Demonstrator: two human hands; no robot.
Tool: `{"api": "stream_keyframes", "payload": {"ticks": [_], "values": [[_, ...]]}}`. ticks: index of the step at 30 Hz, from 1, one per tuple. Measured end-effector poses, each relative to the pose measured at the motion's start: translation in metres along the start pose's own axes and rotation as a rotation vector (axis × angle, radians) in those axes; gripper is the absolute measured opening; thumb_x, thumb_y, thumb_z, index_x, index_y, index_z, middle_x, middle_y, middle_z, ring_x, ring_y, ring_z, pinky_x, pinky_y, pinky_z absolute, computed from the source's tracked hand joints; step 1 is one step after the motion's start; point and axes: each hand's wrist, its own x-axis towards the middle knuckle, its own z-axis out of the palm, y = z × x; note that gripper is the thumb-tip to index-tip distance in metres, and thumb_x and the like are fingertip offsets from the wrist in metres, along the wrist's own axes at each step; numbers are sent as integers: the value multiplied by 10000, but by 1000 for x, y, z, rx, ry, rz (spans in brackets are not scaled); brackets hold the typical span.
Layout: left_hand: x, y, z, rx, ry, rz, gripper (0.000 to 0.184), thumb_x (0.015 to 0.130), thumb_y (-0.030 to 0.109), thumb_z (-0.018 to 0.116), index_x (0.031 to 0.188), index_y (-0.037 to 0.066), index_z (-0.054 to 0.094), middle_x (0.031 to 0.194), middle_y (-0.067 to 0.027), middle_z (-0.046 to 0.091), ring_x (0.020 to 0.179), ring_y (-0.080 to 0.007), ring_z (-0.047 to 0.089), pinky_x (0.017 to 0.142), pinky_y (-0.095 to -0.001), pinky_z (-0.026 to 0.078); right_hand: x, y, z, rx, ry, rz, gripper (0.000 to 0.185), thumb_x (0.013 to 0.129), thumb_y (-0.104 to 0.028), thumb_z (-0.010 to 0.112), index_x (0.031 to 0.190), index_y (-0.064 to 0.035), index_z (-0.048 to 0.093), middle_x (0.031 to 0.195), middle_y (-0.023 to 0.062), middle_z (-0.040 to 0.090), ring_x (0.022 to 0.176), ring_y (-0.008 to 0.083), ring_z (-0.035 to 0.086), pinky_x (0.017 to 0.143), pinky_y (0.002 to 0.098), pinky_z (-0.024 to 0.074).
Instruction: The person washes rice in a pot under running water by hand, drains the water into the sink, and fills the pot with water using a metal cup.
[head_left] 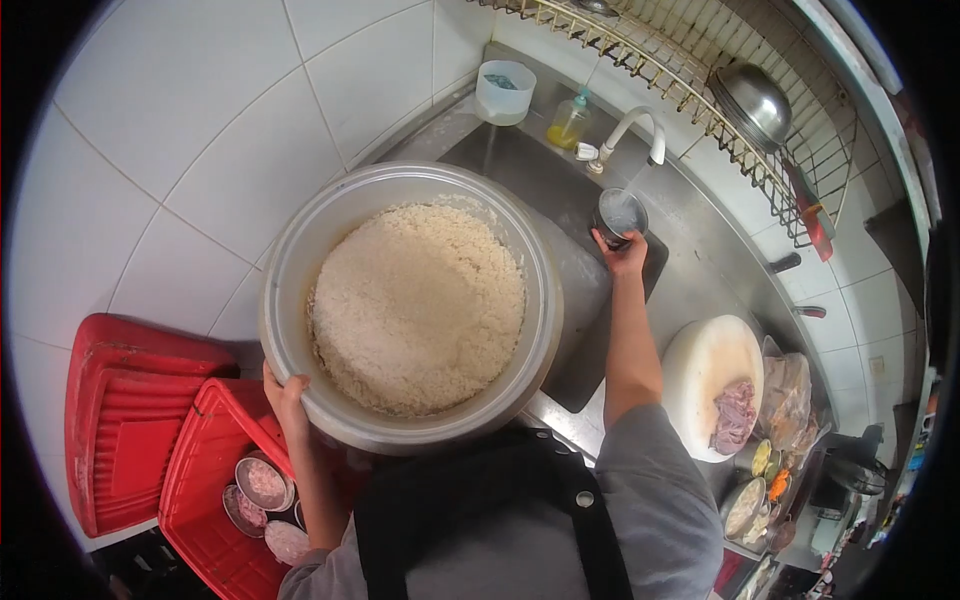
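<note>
A large metal pot (548,330) full of pale rice (420,300) sits at the sink's left side. My left hand (288,398) grips the pot's lower left rim, with the thumb over the edge. In my right hand (624,250) is a small metal cup (620,213), held inside the sink basin (590,345) under the white faucet (640,128). Water runs from the spout into the cup, which looks full of cloudy or bubbling water.
Red crates (185,470) with small bowls stand lower left. A white cutting board (690,365) with raw meat (735,415) lies right. Behind the sink are a soap bottle (568,122) and white tub (504,100). A wire rack (690,50) hangs above.
</note>
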Motion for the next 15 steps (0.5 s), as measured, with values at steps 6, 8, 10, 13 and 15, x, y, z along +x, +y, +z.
{"api": "stream_keyframes", "payload": {"ticks": [6,8,10,13,15], "values": [[0,2,2,-12,-6,24,552,611,98,557,1139,-43,482,961,-80,547,818,-161,517,749,-256,422,-5,0,-2,-8,-22,-14,682,629,-34,509,1290,-18,344,1330,200,363,1204,430,394,977,621,416],[2,-2,-1,6,-16,26,561,607,107,563,1140,-44,480,960,-80,545,818,-162,515,749,-258,421,-5,1,-4,-11,-37,-9,683,629,-33,509,1291,-21,343,1333,200,359,1207,430,390,974,621,420],[3,-3,-2,9,-11,2,575,600,127,572,1140,-45,477,952,-80,541,813,-164,510,751,-260,419,-9,0,-2,-13,-4,-10,686,632,-30,505,1297,-29,338,1343,197,343,1215,428,383,969,623,426],[2,-1,1,20,8,-13,578,599,133,573,1140,-47,474,947,-79,539,812,-163,508,747,-259,419,-11,1,1,-10,35,-30,693,636,-27,501,1307,-31,329,1354,195,330,1222,428,376,968,624,428],[2,0,4,5,11,-6,578,599,132,573,1139,-48,473,943,-79,540,807,-163,508,740,-258,418,-10,-1,-1,0,9,-22,698,637,-27,499,1313,-32,326,1358,194,328,1226,430,372,971,625,423]]}}
